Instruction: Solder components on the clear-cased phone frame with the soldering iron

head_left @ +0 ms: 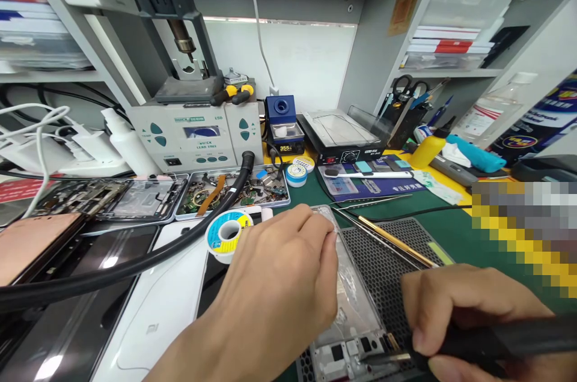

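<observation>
A stripped phone frame [356, 292], silvery inside with small parts at its near end, lies on a black honeycomb-patterned mat [387, 250]. My left hand [288, 274] is closed at the frame's far left edge, its fingers curled down against it; the fingertips are partly hidden. In my right hand [469, 310] is a soldering iron [500, 340] with a thick black handle. Its thin metal tip reaches the frame's near end, among black and silver parts; whether it touches cannot be made out.
A solder spool [219, 235] stands left of my left hand. The thick black hose [180, 250] crosses over several phones. Tweezers [383, 199] and a gold-coloured rod [396, 241] lie right of the frame. Behind are a hot-air station [193, 136] and a heating plate [342, 136].
</observation>
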`<state>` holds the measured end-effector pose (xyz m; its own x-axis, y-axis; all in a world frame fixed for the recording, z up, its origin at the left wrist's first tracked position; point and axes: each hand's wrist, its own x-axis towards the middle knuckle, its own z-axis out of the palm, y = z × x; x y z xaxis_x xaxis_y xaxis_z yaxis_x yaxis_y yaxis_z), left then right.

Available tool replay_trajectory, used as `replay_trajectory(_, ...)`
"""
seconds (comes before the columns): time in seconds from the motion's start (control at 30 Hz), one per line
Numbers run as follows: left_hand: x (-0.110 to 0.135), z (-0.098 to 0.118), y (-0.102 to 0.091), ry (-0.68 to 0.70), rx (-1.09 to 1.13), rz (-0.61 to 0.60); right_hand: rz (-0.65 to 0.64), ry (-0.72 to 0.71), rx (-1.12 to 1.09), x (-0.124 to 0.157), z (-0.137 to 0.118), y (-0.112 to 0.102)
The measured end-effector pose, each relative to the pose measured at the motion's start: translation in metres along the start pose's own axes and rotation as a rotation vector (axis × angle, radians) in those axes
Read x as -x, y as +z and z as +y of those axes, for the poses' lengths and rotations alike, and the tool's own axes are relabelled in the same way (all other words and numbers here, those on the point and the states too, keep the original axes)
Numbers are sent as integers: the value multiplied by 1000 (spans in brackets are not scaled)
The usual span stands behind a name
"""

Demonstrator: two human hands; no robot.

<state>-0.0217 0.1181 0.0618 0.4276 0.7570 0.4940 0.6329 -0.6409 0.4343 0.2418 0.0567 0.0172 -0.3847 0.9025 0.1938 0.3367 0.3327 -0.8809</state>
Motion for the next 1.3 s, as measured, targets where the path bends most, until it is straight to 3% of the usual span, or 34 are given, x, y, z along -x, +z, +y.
replay_trajectory(0.27, 1, 0, -1, 3, -31, 9, -34, 214, 113, -11, -11, -9)
replay_trajectory(0.37, 2, 1, -2, 4, -29, 1, -55, 286, 45, -17, -17, -7)
replay_trajectory(0.57, 1, -1, 0, 11, -17, 12, -147, 592, -216, -30, -30, -6)
replay_trajectory(1.3, 1, 2, -2, -3, -49, -5, -207, 643, -259, -40, -34, -8)
